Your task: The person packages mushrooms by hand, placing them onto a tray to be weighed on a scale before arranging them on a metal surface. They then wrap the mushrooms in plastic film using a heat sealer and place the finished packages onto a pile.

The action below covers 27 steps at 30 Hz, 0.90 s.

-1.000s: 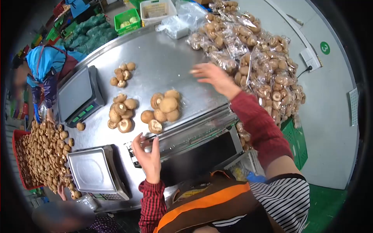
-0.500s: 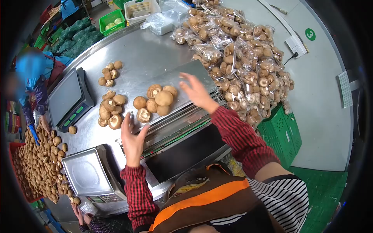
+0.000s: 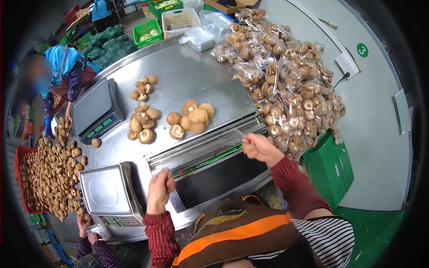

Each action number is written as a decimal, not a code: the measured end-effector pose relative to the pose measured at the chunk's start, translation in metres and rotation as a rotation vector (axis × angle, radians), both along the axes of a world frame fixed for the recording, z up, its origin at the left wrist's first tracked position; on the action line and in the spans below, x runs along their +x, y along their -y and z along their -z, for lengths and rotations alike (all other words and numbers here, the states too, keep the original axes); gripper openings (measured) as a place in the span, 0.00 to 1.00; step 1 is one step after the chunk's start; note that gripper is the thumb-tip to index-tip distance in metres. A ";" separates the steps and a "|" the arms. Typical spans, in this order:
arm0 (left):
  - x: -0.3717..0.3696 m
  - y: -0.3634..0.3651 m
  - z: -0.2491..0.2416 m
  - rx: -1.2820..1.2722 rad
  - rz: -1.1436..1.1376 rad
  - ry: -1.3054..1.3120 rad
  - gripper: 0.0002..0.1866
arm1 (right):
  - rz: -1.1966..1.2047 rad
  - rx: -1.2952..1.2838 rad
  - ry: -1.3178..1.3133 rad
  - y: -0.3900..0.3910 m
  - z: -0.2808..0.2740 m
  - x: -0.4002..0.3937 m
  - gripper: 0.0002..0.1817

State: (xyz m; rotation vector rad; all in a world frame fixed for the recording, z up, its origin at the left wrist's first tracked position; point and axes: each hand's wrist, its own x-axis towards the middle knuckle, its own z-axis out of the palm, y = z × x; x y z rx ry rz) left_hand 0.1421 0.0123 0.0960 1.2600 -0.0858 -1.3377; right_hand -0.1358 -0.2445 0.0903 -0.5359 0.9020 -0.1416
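Observation:
My right hand [image 3: 261,148] is closed in a pinch on clear plastic film [image 3: 237,134], which shows as thin creases by the fingers. Over the left end of the wrapping machine [image 3: 201,154], my left hand [image 3: 161,187] is closed too, seemingly on the film's other side, which is faint there. Between the hands run the machine's metal rollers, a green strip and a dark flat plate [image 3: 219,176]. Just beyond the machine, on the steel table [image 3: 178,67], lies a group of brown mushrooms [image 3: 197,116]. Two more mushroom groups, one medium [image 3: 142,123] and one small [image 3: 144,87], sit to its left.
Bagged mushrooms [image 3: 290,80] are heaped at the right above green crates [image 3: 330,161]. Two scales [image 3: 91,107] [image 3: 107,190] stand left, near a loose mushroom pile [image 3: 58,178]. One co-worker [image 3: 67,67] reaches into that pile; another person's hands [image 3: 87,230] are at lower left.
Both hands, open around the nearest mushroom group before, have drawn back toward me and closed over the wrapping machine. The view has shifted, and the co-worker at left has moved.

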 end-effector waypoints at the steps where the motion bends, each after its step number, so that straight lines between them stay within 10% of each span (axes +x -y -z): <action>1: 0.000 -0.006 -0.020 -0.130 0.016 -0.171 0.18 | -0.047 0.131 0.183 0.001 -0.008 -0.007 0.17; 4: 0.009 0.015 -0.075 -0.562 -0.284 0.198 0.16 | -0.019 -0.192 0.873 0.035 -0.054 0.013 0.18; 6: 0.015 0.072 -0.092 -0.567 -0.511 0.669 0.17 | 0.294 -0.319 0.722 0.064 -0.097 0.055 0.19; 10: 0.065 0.166 -0.025 -0.214 0.061 1.596 0.18 | 0.091 -1.194 0.053 0.119 -0.026 0.149 0.22; 13: 0.072 0.182 0.028 -0.010 0.402 1.837 0.16 | -0.236 -1.159 -0.114 0.146 0.042 0.158 0.20; 19: 0.050 0.175 0.004 0.001 0.507 1.804 0.12 | -0.343 -1.212 -0.141 0.125 0.035 0.154 0.22; 27: 0.050 0.155 0.010 0.017 0.166 1.431 0.22 | -1.085 -1.200 -0.435 0.149 0.003 0.177 0.32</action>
